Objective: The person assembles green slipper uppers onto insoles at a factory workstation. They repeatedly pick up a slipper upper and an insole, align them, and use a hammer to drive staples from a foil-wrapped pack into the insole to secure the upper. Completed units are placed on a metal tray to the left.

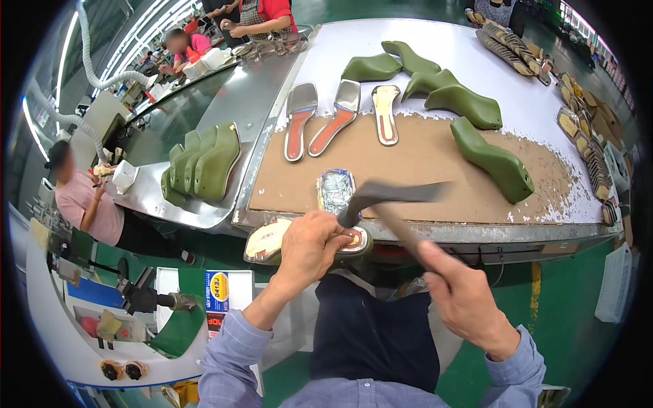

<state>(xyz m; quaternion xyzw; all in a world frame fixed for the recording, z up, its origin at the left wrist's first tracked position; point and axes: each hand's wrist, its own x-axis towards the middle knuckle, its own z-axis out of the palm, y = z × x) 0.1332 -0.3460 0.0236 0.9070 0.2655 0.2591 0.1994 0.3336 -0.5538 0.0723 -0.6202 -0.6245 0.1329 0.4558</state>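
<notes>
The shoe last, faced with a pale and reddish insole, is held bottom up at the near edge of the worktable; whether that edge is touched cannot be told. It is clamped under the left hand, whose thumb and fingertips are brought together near its right end. The hammer is gripped in the closed right hand, its blurred head raised over the left. With the shoe last taken as the clock's centre and twelve pointing away from the wearer, a stretch of brown board is exposed between one and two o'clock. Three loose insoles are laid out from twelve to one. Five green lasts are spread from one to two, and four more are grouped at ten on a metal side table. Room at one o'clock is taken up by a tray of metal pins, partly covered by the hammer head. Stacked soles are lined along the right edge, and a white basket is placed beyond, at three.
</notes>
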